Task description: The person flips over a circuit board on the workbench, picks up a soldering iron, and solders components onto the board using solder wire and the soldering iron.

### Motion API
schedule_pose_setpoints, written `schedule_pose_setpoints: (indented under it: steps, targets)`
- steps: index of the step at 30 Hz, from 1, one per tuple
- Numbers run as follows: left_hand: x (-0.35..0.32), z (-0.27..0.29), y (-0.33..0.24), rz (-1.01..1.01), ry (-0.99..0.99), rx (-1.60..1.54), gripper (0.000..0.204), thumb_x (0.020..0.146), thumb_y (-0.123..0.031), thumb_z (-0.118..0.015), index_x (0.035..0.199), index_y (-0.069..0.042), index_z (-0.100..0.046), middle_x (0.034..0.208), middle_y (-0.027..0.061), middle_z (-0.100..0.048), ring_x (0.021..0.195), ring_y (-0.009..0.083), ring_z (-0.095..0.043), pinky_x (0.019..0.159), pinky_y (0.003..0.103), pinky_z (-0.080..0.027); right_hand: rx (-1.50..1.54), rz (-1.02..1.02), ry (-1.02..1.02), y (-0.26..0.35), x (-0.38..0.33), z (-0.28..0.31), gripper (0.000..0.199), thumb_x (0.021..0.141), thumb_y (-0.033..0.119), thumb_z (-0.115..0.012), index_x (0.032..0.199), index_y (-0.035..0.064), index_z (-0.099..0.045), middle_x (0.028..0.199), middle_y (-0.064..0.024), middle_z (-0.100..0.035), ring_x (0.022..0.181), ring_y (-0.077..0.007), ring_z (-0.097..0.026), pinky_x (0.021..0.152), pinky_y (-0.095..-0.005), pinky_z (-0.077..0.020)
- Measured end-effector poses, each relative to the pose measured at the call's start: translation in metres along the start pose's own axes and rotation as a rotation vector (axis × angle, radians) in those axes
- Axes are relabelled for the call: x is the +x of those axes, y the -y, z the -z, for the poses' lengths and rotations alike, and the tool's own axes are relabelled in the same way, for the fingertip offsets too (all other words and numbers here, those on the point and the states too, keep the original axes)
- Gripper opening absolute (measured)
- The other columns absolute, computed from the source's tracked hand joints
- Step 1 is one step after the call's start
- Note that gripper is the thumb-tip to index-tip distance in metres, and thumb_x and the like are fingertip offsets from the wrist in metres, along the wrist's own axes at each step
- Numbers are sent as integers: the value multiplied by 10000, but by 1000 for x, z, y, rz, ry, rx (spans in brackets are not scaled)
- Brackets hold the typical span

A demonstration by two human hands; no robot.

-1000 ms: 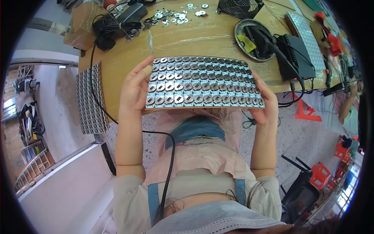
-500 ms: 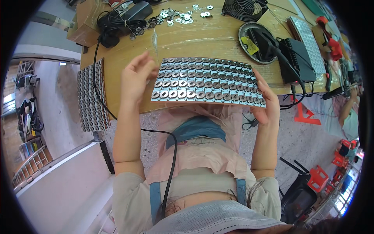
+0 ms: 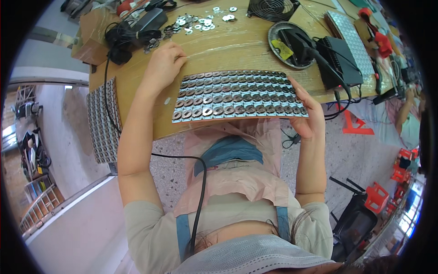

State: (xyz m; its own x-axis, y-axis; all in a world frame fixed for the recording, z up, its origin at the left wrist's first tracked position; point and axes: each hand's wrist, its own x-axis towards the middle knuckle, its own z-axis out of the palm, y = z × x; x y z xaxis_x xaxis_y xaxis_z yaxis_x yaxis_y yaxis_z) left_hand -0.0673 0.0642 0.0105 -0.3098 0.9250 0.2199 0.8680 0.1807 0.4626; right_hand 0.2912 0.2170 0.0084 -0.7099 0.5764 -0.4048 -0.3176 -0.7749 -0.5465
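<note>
A rectangular panel (image 3: 239, 97), covered in rows of round dark metal pieces on a shiny light base, is tilted up at the table's near edge. My right hand (image 3: 309, 112) grips its right end, thumb below and fingers along the side. Beyond the panel's upper left corner, my left hand (image 3: 165, 64) rests low over the table with its fingers curled together; whatever they pinch is hidden. Loose shiny washer-like pieces (image 3: 196, 23) lie scattered farther back from that hand.
A similar panel (image 3: 104, 121) stands at the table's left edge, a black cable (image 3: 107, 86) crossing it. Farther back are a cardboard box (image 3: 93, 41), a black adapter (image 3: 150, 20) and a fan (image 3: 273, 8). To the right are a round tray (image 3: 273, 34), a black box (image 3: 340, 64) and another panel (image 3: 351, 43).
My left hand has moved away from the panel, farther back over the table, where a thin pale object showed before. My right hand keeps its grip; the panel's tilt has shifted slightly.
</note>
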Motion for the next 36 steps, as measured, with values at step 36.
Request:
schedule_pose_setpoints:
  steps: [36]
  targets:
    - [-48,-15,14,423,-379,-1349,153,967,-91,-624,1078,4,-669,847,57,-690,628,46,-515,568,182,-384,-1631,1410,24,25,-61,-65,542,849,-140,-539,1380,-117,-433,1193,-252,-652,1002,-303,-697,849,-323,-549]
